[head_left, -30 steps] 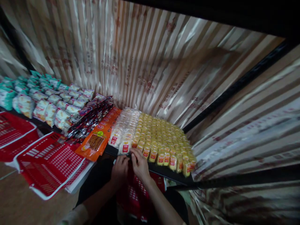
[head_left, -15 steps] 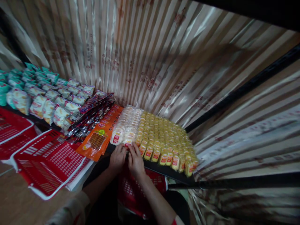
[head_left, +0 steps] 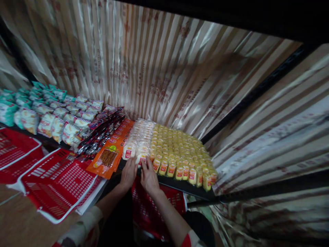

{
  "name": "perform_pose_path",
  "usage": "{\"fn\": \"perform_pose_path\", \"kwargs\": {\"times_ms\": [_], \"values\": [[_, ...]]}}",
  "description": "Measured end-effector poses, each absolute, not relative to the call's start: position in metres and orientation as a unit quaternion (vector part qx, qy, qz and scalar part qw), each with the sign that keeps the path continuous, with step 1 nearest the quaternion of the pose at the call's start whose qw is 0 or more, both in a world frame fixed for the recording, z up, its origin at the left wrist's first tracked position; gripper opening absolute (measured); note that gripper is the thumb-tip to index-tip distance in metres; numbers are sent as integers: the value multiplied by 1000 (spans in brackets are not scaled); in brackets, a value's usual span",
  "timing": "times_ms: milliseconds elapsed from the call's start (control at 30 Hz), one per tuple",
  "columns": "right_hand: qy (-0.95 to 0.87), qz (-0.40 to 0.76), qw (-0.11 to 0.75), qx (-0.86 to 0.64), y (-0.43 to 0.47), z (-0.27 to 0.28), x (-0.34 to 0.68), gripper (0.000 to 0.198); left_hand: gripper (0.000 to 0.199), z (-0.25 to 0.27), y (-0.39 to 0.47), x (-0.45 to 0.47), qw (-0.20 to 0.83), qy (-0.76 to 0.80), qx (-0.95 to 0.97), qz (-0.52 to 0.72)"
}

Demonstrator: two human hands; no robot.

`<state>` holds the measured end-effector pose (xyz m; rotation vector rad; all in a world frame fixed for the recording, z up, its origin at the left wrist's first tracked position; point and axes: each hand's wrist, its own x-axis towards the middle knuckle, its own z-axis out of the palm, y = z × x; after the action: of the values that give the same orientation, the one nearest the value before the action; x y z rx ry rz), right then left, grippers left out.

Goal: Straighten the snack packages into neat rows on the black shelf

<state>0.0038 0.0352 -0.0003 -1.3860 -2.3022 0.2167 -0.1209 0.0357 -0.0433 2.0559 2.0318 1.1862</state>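
Observation:
White round-edged snack packs (head_left: 142,151) in clear wrap with red labels stand in two rows on a black shelf (head_left: 177,184). My left hand (head_left: 129,174) is at the front of these rows, its fingers stretched forward and nothing visible in its grasp. Beside it, my right hand (head_left: 149,178) has its fingers apart, the tips close to or touching the front white pack of the right-hand row. Whether the fingertips press on that pack I cannot tell. Yellow snack packs (head_left: 171,168) with red labels fill the several rows just right of my right hand.
Left along the shelf lie an orange snack bag (head_left: 108,157), dark shiny packets (head_left: 101,132), white snack bags (head_left: 70,133) and teal bags (head_left: 7,108). Red baskets (head_left: 58,181) sit below the front edge. Striped plastic sheeting (head_left: 154,68) and black shelf posts (head_left: 257,94) stand behind.
My hands, close together at the front white pack before, have moved slightly apart, showing more of its red label. The view has shifted a little.

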Motion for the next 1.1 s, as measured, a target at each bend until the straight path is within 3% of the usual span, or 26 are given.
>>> {"fn": "perform_pose_path", "kwargs": {"times_ms": [267,467,867,1100], "values": [[-828,62,253,-497,41,-14,-1,46,28,-32,34,-125,29,684,632,363],[-815,42,286,-503,43,-30,-4,50,33,-20,55,-137,-32,726,550,412],[-817,59,303,-486,43,-33,-2,51,41,-29,71,-145,19,694,529,489],[-814,64,319,-482,42,-34,-5,51,36,-39,81,-154,5,680,583,445]]}}
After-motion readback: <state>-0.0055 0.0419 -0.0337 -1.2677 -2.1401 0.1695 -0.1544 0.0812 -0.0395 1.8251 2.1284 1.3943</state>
